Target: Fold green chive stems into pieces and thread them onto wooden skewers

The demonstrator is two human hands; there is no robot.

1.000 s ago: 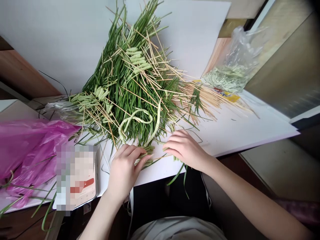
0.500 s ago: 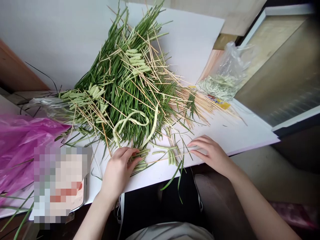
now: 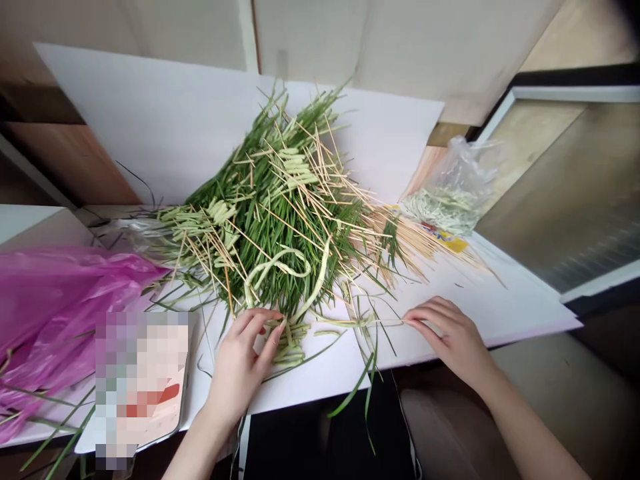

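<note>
Left hand [image 3: 239, 373] half curled, fingertips [image 3: 275, 333] on pale green plaited stems [image 3: 289, 345] at near edge of leaf pile [image 3: 280, 227]; grip unclear. Right hand [image 3: 453, 337] pinching end of long pale strip [image 3: 350, 322], over white sheet [image 3: 450, 300]. Wooden sticks [image 3: 300, 167] scattered through pile. Clear plastic bag [image 3: 453, 193] beyond, pink bag [image 3: 65, 300] at left.

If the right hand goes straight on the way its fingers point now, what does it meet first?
The right hand would first meet the pale green leaf strip at its fingertips, which it seems to touch; depth is hard to judge.
</note>
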